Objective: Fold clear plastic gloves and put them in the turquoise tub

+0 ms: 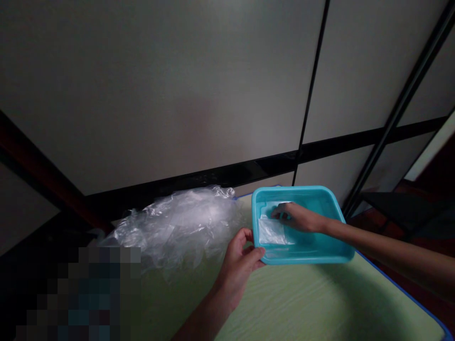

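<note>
A turquoise plastic tub [330, 203] stands on a pale green table [320, 308] with a blue edge. My left hand [240, 258] grips the tub's near left corner, thumb on the rim. My right hand [296, 217] reaches down inside the tub, fingers closed on a small clear plastic bag [272, 232] that lies flat on the tub's bottom.
A big heap of crumpled clear plastic bags [181, 222] lies on the table left of the tub. Behind the table runs a grey panelled wall [177, 94] with black strips. A blurred dark patch covers the lower left corner.
</note>
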`<state>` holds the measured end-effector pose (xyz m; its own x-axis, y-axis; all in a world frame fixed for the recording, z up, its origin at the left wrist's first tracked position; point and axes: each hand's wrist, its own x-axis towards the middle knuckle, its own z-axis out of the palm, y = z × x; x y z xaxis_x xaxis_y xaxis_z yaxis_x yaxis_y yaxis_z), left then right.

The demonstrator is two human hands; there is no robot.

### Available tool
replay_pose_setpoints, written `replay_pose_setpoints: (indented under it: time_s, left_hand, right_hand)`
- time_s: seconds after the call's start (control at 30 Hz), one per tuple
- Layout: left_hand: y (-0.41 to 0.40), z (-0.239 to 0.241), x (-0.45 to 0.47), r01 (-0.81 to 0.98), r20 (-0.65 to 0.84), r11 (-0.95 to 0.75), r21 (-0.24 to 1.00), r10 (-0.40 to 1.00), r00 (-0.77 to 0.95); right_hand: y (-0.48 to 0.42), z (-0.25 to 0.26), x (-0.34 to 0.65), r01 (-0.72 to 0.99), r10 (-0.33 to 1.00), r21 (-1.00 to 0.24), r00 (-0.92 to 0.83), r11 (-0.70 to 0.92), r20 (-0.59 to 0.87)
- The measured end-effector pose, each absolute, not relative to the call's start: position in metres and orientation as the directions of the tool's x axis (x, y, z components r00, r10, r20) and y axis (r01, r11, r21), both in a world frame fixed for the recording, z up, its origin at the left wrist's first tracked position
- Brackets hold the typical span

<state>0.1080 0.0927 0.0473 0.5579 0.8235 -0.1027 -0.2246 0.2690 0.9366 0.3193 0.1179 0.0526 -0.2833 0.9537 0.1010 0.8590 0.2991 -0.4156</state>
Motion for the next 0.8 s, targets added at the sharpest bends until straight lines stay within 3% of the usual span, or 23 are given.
replay_pose_setpoints:
  time_s: [0.8]
  left_hand:
    - [0.0920,0.0480,0.1110,-0.259,-0.120,0.313,0.914,0.816,0.565]
  right_hand:
    - [0.1216,0.0559,0.3166,0.869,0.957,-0.403,-0.268,0.288,0.108]
